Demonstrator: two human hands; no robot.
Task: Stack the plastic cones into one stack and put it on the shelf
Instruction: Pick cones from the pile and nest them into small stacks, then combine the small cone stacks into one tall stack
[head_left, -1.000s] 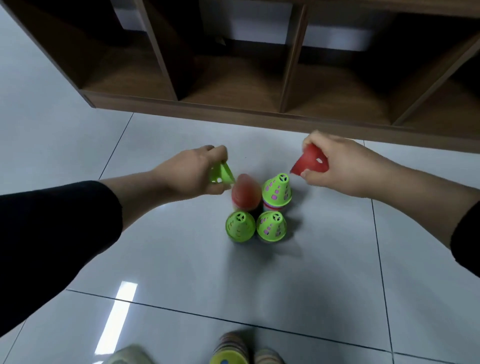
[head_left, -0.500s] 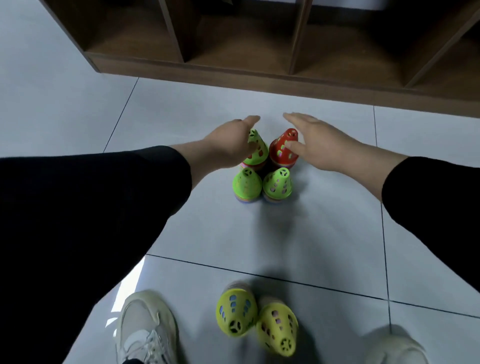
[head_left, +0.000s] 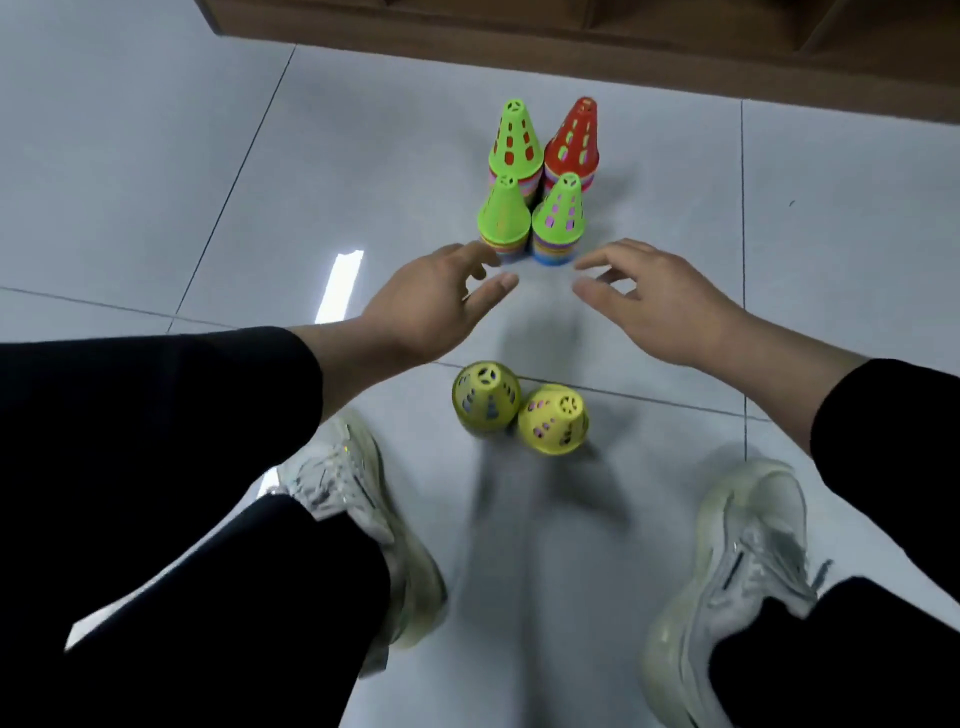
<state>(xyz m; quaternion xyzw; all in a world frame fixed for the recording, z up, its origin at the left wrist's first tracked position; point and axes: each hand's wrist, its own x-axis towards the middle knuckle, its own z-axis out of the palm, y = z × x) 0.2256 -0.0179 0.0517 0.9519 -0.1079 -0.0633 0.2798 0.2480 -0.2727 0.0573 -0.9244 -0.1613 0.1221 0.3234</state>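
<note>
Floor (head_left: 156, 156): shelf (head_left: 571, 31) base along far edge. Both arms reach fwd, palms down. Left hand (head_left: 431, 306) & right hand (head_left: 660, 301) hover w/ fingers loosely spread, holding nothing, just short of four cone stacks (head_left: 537, 182). Two yellow cones (head_left: 519, 410) sit nearer, btwn the shoes (head_left: 363, 499).

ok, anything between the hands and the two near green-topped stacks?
Nothing visible. The left hand and right hand are open just short of the near green stacks, bare floor between. The two yellow cones sit behind the hands, out of the path.
</note>
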